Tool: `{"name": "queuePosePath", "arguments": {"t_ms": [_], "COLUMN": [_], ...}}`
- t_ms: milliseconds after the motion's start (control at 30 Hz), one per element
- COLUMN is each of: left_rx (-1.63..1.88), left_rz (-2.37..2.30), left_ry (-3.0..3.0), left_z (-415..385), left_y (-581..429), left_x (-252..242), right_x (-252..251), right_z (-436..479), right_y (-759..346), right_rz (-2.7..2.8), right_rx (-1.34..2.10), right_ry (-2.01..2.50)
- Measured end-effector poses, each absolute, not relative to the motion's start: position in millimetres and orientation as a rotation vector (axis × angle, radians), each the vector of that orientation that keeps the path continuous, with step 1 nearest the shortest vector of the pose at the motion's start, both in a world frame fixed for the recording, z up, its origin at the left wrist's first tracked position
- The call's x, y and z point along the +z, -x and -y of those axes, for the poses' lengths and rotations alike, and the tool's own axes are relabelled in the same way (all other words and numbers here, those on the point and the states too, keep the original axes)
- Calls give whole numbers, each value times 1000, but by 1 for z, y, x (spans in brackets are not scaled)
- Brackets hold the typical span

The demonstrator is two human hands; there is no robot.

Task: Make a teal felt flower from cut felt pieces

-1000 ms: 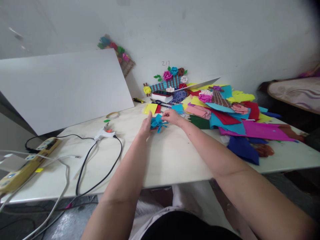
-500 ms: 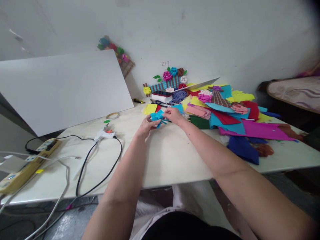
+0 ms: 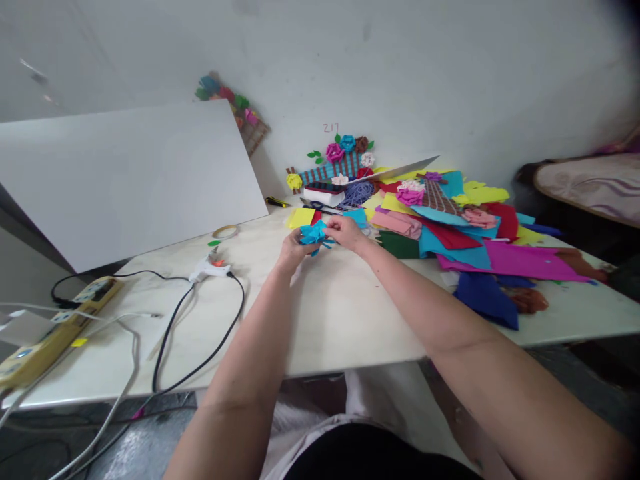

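A crumpled blue felt piece (image 3: 314,234) with thin cut strips hangs just above the pale table (image 3: 330,313). My left hand (image 3: 291,250) grips its left side with closed fingers. My right hand (image 3: 346,231) pinches its right side. Both arms reach forward from the bottom of the view. Behind the hands lie a yellow felt square (image 3: 300,217), a small blue felt scrap (image 3: 358,215) and scissors (image 3: 320,206).
A heap of coloured felt sheets (image 3: 465,230) covers the table's right side. A white board (image 3: 125,177) leans at back left. A glue gun (image 3: 209,268), its black cable (image 3: 200,320), a tape roll (image 3: 225,231) and a yellow power strip (image 3: 50,333) lie left.
The blue felt piece has been lifted off the table; my left hand went from resting flat beside it to gripping it, and both hands drew closer together.
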State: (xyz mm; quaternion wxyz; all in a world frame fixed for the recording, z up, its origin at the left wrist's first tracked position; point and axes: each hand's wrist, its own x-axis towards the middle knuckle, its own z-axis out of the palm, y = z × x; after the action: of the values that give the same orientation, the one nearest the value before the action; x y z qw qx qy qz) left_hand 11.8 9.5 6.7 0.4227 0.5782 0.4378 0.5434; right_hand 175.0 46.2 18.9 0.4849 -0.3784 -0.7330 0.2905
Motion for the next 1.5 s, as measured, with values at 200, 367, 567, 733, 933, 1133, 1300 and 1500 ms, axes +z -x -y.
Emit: {"name": "queuePosePath", "arguments": {"t_ms": [200, 367, 567, 733, 933, 1133, 1300, 1500], "left_rx": [1358, 1333, 1309, 1284, 1315, 1345, 1364, 1377], "left_rz": [-1171, -1148, -1214, -1274, -1204, -1070, -1089, -1128], "left_ry": [-1551, -1588, -1618, -1663, -1543, -1461, -1478, -1475], "left_z": [-11, -12, -12, -8, -7, -9, -9, -4], "left_y": [-11, -12, -12, -13, -14, -14, -15, -18], "left_x": [4, 3, 2, 5, 5, 1, 1, 6], "right_x": [14, 10, 4, 0, 2, 3, 1, 6], "right_z": [-52, -57, -63, -68, -65, -63, -68, -64], "right_y": [-177, -179, -179, -177, -178, -178, -176, -172], "right_rz": [1852, 1887, 1877, 1899, 1877, 1841, 1847, 1816], "right_rx": [785, 674, 730, 707, 721, 725, 596, 629], "right_ry": [840, 863, 819, 810, 786, 792, 861, 933]}}
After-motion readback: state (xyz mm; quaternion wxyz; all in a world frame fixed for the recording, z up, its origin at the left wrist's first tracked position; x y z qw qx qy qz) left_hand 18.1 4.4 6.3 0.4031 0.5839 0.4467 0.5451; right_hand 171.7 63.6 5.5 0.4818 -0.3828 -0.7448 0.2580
